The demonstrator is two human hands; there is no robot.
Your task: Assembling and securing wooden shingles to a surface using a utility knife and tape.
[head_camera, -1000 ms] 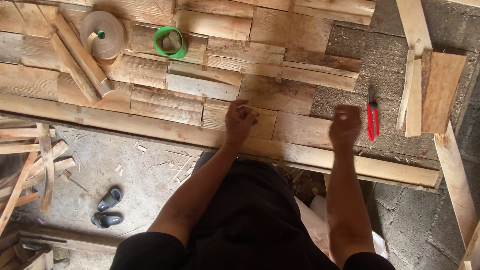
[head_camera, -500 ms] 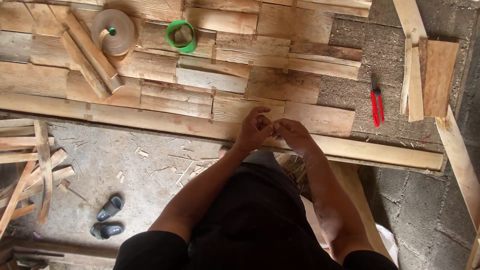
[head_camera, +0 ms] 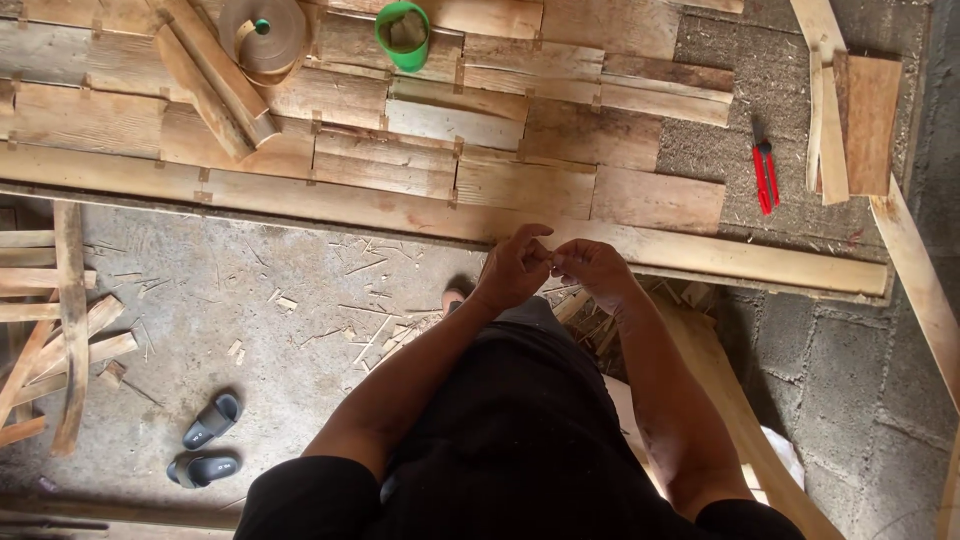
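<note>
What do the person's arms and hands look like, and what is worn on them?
Both forearms are bare, and the left hand and right hand have no gloves. No watch or ring is visible. Short black sleeves show at the bottom edge, part of a black top.

Soft even daylight, faint shadows, no glare, sharp focus throughout.

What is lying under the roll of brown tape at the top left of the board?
The roll of brown tape rests on the patchwork of wooden strips, partly over two loose diagonal slats. The wood directly beneath the roll is covered and cannot be seen. A green ring lies beside it.
</note>
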